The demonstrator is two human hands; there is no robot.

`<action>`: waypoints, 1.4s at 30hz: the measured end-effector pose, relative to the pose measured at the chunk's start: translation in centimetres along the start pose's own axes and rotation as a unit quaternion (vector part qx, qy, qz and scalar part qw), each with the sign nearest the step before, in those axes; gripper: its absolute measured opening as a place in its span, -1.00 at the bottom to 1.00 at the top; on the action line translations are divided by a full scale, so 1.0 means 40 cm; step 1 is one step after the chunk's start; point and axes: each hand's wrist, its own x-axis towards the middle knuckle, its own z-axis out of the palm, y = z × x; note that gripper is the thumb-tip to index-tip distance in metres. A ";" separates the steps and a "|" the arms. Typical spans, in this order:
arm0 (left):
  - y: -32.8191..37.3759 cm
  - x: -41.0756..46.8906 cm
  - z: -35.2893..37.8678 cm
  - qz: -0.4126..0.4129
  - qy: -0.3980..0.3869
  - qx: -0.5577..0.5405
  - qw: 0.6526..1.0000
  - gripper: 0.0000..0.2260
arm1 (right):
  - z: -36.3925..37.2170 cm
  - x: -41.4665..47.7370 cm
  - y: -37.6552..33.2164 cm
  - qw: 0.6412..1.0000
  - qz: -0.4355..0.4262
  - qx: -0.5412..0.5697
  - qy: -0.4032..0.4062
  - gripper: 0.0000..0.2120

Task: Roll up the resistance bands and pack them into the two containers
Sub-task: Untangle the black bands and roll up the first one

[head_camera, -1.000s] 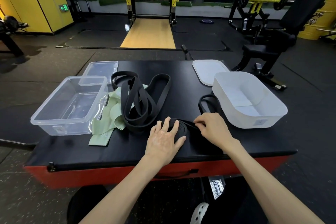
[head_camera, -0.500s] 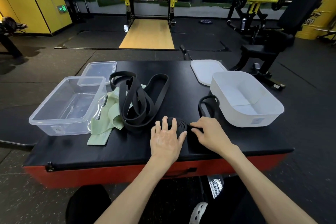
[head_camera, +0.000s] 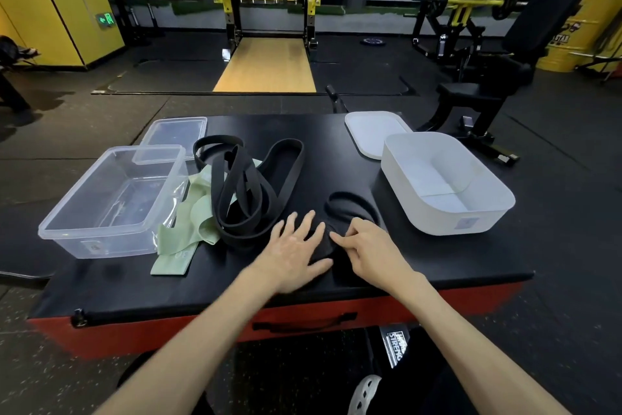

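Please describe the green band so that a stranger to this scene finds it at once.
On the black padded platform, find the clear plastic container at the left. Beside it lies the pale green flat band, partly under tangled black bands; it alone is green.

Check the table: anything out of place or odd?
Nothing spilled or damaged. Loose black bands lie tangled over the crumpled green band beside the clear container; the half-rolled band looks fine.

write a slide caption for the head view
Left hand flat on a part-rolled black band, right hand pinching it, between a clear container and a white container.
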 end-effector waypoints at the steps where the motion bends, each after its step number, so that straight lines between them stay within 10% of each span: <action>1: -0.026 0.008 -0.013 0.043 -0.019 0.000 0.999 -0.40 | -0.001 -0.001 0.001 1.000 0.000 0.002 0.001 -0.68; 10: -0.052 0.005 0.001 0.085 0.024 -0.057 0.994 -0.41 | -0.001 -0.011 0.012 0.999 0.027 0.036 -0.003 -0.69; 33: 0.105 0.000 0.050 -0.167 0.091 -0.059 0.980 -0.46 | 0.034 -0.041 0.006 0.998 0.019 0.004 0.065 -0.71; 42: -0.019 -0.001 -0.014 0.037 -0.028 0.016 0.999 -0.43 | 0.035 -0.033 0.007 0.998 0.005 0.009 0.067 -0.69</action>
